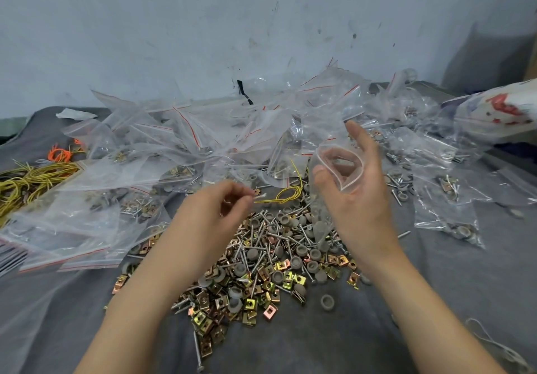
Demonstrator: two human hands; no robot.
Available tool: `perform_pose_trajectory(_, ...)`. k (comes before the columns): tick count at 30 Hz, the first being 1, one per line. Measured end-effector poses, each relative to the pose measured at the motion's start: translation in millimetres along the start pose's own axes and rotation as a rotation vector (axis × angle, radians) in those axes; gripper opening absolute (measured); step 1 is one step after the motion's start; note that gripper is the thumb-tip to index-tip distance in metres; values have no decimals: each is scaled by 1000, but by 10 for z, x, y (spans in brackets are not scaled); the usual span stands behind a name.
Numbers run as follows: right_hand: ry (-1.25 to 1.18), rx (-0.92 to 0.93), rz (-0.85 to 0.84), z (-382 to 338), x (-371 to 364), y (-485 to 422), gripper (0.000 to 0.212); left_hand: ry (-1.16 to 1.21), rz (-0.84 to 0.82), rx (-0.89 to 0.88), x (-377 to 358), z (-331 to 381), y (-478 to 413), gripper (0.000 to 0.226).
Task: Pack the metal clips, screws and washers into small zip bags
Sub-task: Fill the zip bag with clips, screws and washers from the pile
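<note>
The right hand [357,193] hangs just above the far right edge of the heap of brass-coloured square metal clips, silver screws and grey round washers [261,263]. Its thumb and fingers are curled round the rim of a small clear plastic zip bag [343,167] and spread the mouth into a rounded opening; the bag's long axis runs downward from that rim, its bottom end trailing onto the heap's right side, with what look like grey washers already inside. The mouth faces up and toward the left hand [220,208], which sits over the heap's far left edge, about level with the bag and near it but apart. Its fingers are curled in with the thumb against the fingertips; whether they pinch a part is too blurred to tell. As I judge it, the coming move turns on the opening lying to the right of the left fingertips, so the left hand is the one to carry parts across and drop them in. Beyond the heap lies a drift of filled clear zip bags with red seal lines [174,147], and a loop of thin yellow-green wire [287,193] lies at the heap's far edge between the hands, all on the dark grey cloth [436,301]
</note>
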State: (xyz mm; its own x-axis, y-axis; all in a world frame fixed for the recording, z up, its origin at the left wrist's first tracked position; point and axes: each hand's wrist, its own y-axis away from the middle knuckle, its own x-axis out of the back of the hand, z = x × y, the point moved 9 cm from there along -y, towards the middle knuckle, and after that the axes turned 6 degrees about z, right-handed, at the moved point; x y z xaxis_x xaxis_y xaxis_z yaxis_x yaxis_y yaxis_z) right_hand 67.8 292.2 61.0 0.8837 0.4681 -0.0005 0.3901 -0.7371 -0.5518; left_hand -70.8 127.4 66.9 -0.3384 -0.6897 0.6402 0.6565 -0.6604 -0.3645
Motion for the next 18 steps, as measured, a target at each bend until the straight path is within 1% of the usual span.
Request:
perform_pose_trajectory(3, 43, 34, -46, 8, -84, 33, 70, 241, 114, -44, 160, 257, -5, 15)
perform_pose_trajectory(7, 108, 84, -109, 14, -220, 88, 74, 322, 183, -142, 273, 546, 23, 19)
perform_pose_trajectory(10, 127, 101, -135, 12, -284, 122, 74, 293, 191, -225, 278, 699, 51, 19)
perform_pose_trajectory(15, 127, 94, -158, 10, -303, 148, 75, 151, 195, -345, 235, 842, 85, 17)
perform_pose_trajectory(18, 143, 94, -161, 3, -301, 155, 76, 52, 162, -400, 151, 914, 87, 23)
